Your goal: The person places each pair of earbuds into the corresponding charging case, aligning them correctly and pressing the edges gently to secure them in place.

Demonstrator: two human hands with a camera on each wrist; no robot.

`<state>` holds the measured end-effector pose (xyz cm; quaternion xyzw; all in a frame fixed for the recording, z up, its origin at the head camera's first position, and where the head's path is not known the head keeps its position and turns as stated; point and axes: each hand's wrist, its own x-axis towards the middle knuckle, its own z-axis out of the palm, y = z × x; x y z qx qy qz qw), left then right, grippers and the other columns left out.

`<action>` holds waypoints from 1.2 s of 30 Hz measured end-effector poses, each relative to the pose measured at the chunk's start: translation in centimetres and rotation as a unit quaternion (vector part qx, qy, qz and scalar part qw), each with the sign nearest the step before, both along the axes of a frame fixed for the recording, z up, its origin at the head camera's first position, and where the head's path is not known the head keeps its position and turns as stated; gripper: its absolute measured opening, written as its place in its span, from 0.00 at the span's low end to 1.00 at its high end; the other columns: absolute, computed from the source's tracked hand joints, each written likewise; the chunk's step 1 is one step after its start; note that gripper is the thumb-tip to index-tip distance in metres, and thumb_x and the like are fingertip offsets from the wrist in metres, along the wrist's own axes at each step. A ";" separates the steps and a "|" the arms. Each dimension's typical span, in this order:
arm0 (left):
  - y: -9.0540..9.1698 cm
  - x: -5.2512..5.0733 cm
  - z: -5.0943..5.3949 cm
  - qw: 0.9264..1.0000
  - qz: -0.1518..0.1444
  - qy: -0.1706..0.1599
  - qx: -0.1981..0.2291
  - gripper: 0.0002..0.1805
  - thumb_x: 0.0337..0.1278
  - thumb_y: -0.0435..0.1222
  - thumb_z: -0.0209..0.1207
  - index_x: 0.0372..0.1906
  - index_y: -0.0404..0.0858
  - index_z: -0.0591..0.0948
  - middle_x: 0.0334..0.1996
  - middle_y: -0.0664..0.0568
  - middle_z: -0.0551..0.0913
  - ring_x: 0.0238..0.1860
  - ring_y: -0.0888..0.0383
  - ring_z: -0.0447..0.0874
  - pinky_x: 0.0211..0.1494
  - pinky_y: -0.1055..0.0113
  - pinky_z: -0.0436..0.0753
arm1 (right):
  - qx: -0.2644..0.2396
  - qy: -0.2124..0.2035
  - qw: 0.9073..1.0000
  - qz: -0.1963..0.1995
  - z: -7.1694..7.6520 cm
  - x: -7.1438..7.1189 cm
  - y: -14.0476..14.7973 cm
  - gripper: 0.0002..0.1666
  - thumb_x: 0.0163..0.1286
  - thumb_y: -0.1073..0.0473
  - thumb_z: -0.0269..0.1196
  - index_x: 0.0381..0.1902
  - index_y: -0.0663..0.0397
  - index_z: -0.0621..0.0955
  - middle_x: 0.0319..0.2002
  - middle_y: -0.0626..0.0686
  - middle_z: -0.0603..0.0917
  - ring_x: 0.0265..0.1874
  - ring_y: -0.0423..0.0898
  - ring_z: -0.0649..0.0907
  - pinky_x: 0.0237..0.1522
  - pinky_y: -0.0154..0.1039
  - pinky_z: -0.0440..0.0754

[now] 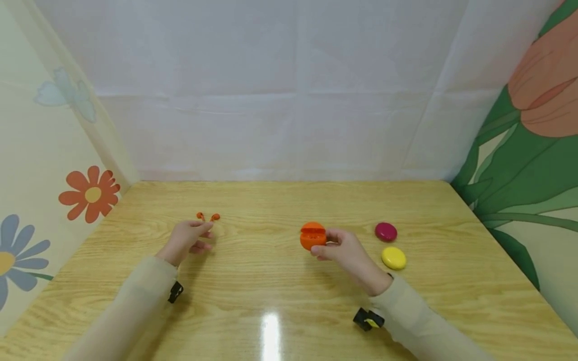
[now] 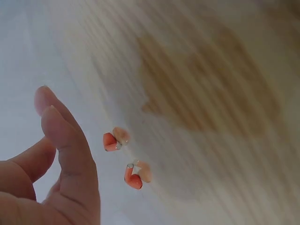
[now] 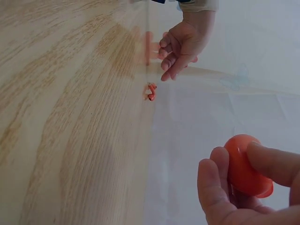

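Observation:
Two orange earbuds [image 1: 215,217] lie on the table at the left, side by side. In the left wrist view both earbuds [image 2: 133,178] sit a short way from the fingers. My left hand [image 1: 189,238] is just in front of them, fingers loosely extended and holding nothing. To the right of the middle, my right hand [image 1: 345,250] grips a round orange earbud case [image 1: 312,241] above the table. Its lid is raised and the slots face me. From the right wrist camera, the thumb and fingers pinch the case [image 3: 246,164] from both sides.
A dark magenta round case [image 1: 386,231] and a yellow one [image 1: 394,258] rest on the wooden table [image 1: 253,281] right of my right hand. A white cloth [image 1: 253,100] hangs behind the table, and flower-patterned panels [image 1: 92,194] flank it.

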<state>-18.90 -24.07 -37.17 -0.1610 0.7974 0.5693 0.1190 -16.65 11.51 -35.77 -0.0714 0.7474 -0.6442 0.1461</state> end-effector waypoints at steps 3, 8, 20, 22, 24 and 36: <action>0.2 -0.6 -0.1 1.000 0.011 -0.010 0.014 0.28 0.72 0.40 0.52 0.67 0.26 0.64 0.34 0.50 0.81 0.21 0.62 0.82 0.29 0.69 0.82 | 0.003 0.001 1.000 -0.001 -0.1 -0.1 0.0 0.18 0.65 0.70 0.64 0.51 0.75 0.76 0.43 0.59 0.83 0.36 0.45 0.84 0.43 0.43 0.83; 0.3 -1.2 -0.3 0.998 0.039 -0.029 0.030 0.25 0.72 0.38 0.53 0.65 0.27 0.65 0.32 0.51 0.80 0.20 0.63 0.81 0.28 0.70 0.81 | 0.005 -0.001 1.000 -0.001 -0.1 -0.1 -0.1 0.19 0.65 0.70 0.64 0.51 0.75 0.76 0.43 0.59 0.83 0.36 0.46 0.84 0.43 0.45 0.83; -0.2 -2.2 -0.5 0.996 0.067 -0.043 0.047 0.23 0.71 0.35 0.53 0.63 0.27 0.66 0.24 0.55 0.81 0.18 0.63 0.81 0.24 0.71 0.80 | 0.005 -0.005 1.000 -0.002 0.1 -0.1 -0.1 0.20 0.65 0.69 0.64 0.53 0.75 0.75 0.44 0.60 0.83 0.36 0.46 0.84 0.44 0.45 0.83; -0.3 -2.3 -0.5 0.994 0.071 -0.049 0.062 0.22 0.72 0.34 0.52 0.64 0.27 0.66 0.23 0.56 0.81 0.19 0.63 0.82 0.24 0.72 0.80 | 0.006 -0.006 1.000 -0.003 0.1 -0.1 -0.1 0.20 0.65 0.69 0.64 0.53 0.75 0.75 0.44 0.60 0.83 0.36 0.46 0.84 0.44 0.45 0.83; -0.5 -2.3 -0.6 0.992 0.077 -0.055 0.080 0.21 0.72 0.33 0.51 0.64 0.28 0.66 0.22 0.56 0.81 0.19 0.63 0.82 0.24 0.72 0.80 | 0.006 -0.006 1.000 -0.004 0.1 -0.1 -0.2 0.20 0.65 0.69 0.64 0.52 0.75 0.76 0.43 0.60 0.83 0.35 0.46 0.84 0.43 0.44 0.83; -0.6 -3.2 -0.7 0.984 0.096 -0.075 0.127 0.08 0.72 0.33 0.51 0.51 0.35 0.72 0.19 0.58 0.82 0.19 0.63 0.82 0.25 0.72 0.79 | 0.001 -0.002 1.000 0.003 0.1 -0.1 0.0 0.19 0.65 0.69 0.64 0.52 0.75 0.76 0.43 0.59 0.83 0.36 0.46 0.84 0.44 0.45 0.83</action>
